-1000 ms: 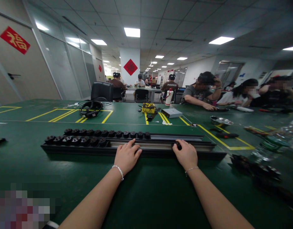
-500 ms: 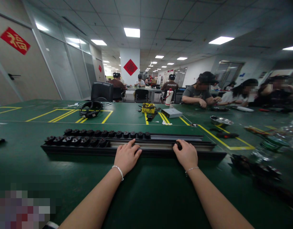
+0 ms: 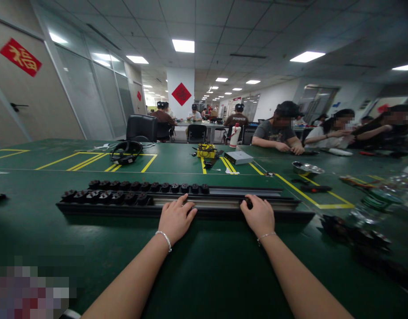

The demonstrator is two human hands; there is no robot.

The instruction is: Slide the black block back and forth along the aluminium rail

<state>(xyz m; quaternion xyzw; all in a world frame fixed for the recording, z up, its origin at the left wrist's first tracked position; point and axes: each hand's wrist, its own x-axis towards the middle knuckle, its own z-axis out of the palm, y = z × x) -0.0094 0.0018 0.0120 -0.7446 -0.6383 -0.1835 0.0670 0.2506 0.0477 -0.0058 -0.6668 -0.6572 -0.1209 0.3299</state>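
Note:
A long black rail (image 3: 224,204) lies across the green table in front of me, with two rows of small black round parts (image 3: 124,191) filling its left half. My left hand (image 3: 176,219) rests flat on the rail's near edge at the middle, fingers spread and holding nothing. My right hand (image 3: 260,215) sits further right on the rail, its fingers curled over a small black part (image 3: 247,202) in the near groove.
A pile of loose black parts (image 3: 353,235) lies at the right, next to a plastic bottle (image 3: 377,201). Further back are a headset (image 3: 126,151), a yellow box (image 3: 206,150), a grey box (image 3: 239,157) and a metal bowl (image 3: 307,168). Several people sit at the far right and behind.
My hands and the rail have stayed put. The people at the far right have shifted their arms; one lowered a hand from the head to the table.

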